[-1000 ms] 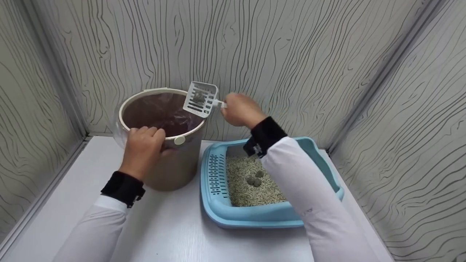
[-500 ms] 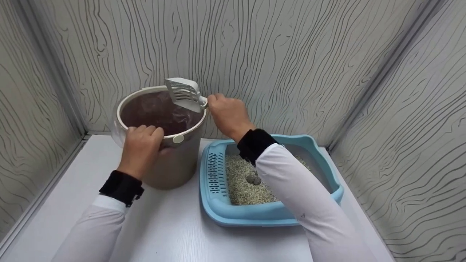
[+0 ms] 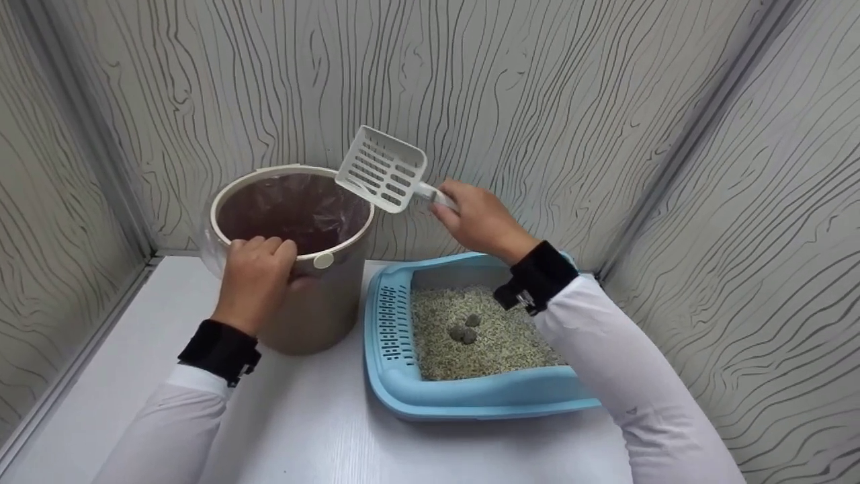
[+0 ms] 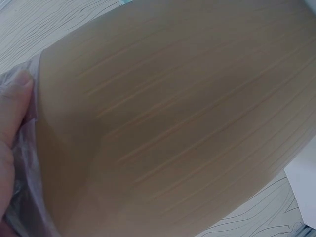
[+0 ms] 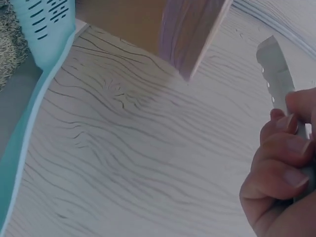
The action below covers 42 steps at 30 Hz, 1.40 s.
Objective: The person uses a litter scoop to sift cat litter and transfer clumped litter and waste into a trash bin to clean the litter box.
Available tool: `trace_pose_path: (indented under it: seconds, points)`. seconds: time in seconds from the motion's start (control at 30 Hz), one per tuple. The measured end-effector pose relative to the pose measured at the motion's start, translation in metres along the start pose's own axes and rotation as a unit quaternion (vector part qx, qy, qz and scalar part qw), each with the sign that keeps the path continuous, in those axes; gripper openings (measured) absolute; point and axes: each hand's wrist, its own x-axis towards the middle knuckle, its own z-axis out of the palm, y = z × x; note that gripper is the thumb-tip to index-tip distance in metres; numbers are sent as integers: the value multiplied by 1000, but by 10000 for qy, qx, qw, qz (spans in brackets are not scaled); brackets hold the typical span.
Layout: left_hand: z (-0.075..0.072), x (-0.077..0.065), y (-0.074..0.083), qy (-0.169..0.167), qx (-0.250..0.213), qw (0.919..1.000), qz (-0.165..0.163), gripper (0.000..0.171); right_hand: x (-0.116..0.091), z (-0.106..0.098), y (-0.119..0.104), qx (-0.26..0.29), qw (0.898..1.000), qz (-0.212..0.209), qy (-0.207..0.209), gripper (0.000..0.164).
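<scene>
With curled fingers my right hand (image 3: pixel 480 218) grips the handle of a white slotted litter scoop (image 3: pixel 384 168). The scoop is bare and its head is over the right rim of a brown trash can (image 3: pixel 316 309) lined with a clear plastic bag (image 3: pixel 329 202). My left hand (image 3: pixel 259 279) holds the can's near rim, fingers over the edge, pressing the bag there. In the left wrist view its thumb (image 4: pixel 17 98) lies against the bag outside the can. A blue litter box (image 3: pixel 470 396) stands below my right forearm, holding pale litter (image 3: pixel 463 363) with several dark clumps (image 3: pixel 468 335) on top.
The can and the litter box stand side by side on a white table (image 3: pixel 322 430). Wood-grain patterned panels (image 3: pixel 470 81) rise behind and at both sides, with metal strips at the corners.
The scoop tipped over the can, then turned back up and moved right. The clump it carried a second ago is gone from it. My left hand stays on the rim.
</scene>
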Motion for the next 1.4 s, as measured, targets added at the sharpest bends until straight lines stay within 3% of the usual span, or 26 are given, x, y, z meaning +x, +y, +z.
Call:
trace_pose_path:
  seconds: [0.27,0.43,0.57,0.73,1.0,1.2,1.4]
  points:
    - [0,-1,-1,-134,-144,9997,-162,57,-49,-14,55,482,9982,316,-175,21]
    - [0,0,-1,-149,-169,9997,-99,57,-85,-13,94,341,9983,436,-205,23]
    - [-1,1,-2,-109,-153,9998,-109,58,-103,-12,122,11,9981,503,-357,30]
    - [-2,1,-2,-87,-133,9998,-96,59,-113,-12,146,-509,9930,583,-893,31]
    - [-2,-1,-2,-154,-107,9997,-128,59,-115,-10,163,-1479,9707,714,-1757,37]
    - [-1,-1,-2,-3,-133,9999,-53,59,-113,-8,178,-1760,9603,970,-1934,43]
    - [-1,-1,0,-59,-108,9999,-48,59,-112,-4,190,-1975,9497,1339,-2030,39]
